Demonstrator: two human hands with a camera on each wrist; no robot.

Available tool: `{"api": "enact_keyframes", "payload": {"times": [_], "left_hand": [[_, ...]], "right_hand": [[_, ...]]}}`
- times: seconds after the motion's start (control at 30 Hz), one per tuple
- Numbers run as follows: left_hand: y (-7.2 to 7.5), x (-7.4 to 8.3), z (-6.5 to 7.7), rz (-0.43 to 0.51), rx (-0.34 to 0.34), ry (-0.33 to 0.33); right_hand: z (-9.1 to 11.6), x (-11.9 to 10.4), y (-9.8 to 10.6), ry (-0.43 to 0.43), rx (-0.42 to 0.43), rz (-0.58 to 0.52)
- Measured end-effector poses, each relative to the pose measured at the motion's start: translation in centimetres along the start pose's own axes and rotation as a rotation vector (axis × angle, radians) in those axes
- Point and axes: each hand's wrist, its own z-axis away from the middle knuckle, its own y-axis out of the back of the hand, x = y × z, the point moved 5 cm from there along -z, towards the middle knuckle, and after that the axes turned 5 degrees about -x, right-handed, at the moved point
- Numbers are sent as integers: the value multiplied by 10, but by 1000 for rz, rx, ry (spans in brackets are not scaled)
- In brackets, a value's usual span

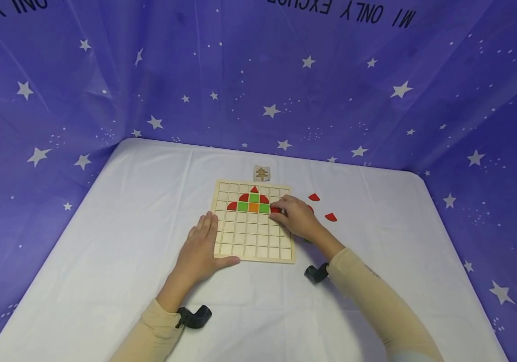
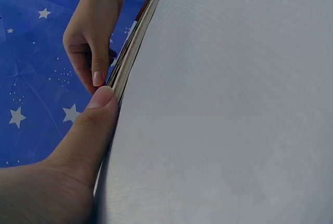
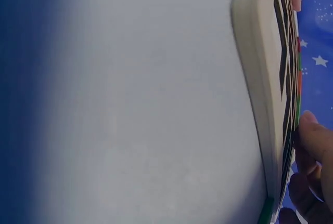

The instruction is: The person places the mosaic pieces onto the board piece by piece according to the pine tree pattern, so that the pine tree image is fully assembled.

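A wooden grid board [image 1: 254, 239] lies on the white table. In its upper rows sit a red triangle [image 1: 254, 189], red quarter-circles, green squares and an orange square [image 1: 253, 207]. My right hand [image 1: 298, 217] pinches a red quarter-circle piece [image 1: 275, 209] beside the rightmost green square [image 1: 264, 208]; the fingers partly cover it. Against the board's left edge rests my left hand [image 1: 198, 251], fingers extended, thumb at the near edge. The left wrist view shows that thumb [image 2: 86, 125] touching the board's rim [image 2: 125, 68].
A small pattern card [image 1: 261, 173] lies just beyond the board. Right of the board are loose red quarter-circles [image 1: 331, 217], one partly hidden by the right hand. A green piece [image 3: 266, 211] shows by the board's edge. Purple star-printed cloth [image 1: 272, 110] hangs around the table.
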Motion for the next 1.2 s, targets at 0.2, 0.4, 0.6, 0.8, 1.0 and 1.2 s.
{"api": "enact_keyframes", "payload": {"times": [0.2,0.4,0.6,0.8,1.0,1.2], "left_hand": [[1,0,0,-1,22,-10],[1,0,0,1,22,-12],[0,-1,0,-4,27,-12],[-1,-2,-1,-1,16,-9],[-2,-2,-1,1,10,-3],[-2,-2,-1,4,14,-6]], "right_hand": [[-1,1,0,-7,36,29],[-3,2,-2,-39,18,-7],[-4,2,-1,-74,8,-65],[-5,1,-1,-82,-24,-73],[-6,-3,-3,-37,-18,-31],[-7,-1,-5,-61,10,-68]]}}
